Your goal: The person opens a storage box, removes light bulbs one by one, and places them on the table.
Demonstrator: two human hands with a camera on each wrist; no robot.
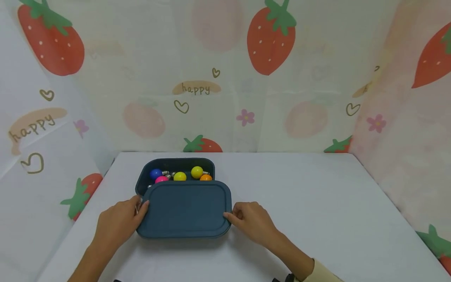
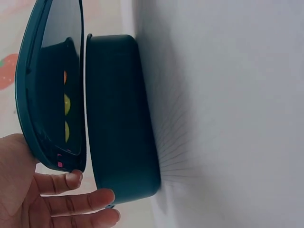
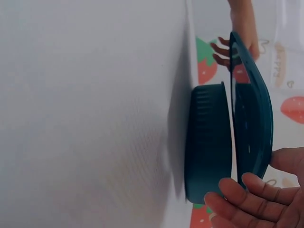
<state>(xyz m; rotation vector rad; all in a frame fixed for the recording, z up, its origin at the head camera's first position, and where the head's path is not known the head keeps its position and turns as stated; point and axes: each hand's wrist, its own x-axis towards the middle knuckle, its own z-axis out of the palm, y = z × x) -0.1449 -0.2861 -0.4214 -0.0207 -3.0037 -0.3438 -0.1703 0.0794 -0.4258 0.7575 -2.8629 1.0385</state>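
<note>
Spanning lower frame, left of centre: one dark blue lid, edges pinched by left hand and right hand, just above one matching box; contents, partly hidden, seemingly five coloured bulbs.

the lid partly hides the box and the pink bulb

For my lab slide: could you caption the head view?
Two hands hold a dark lid above a matching box of colourful bulbs.
</note>
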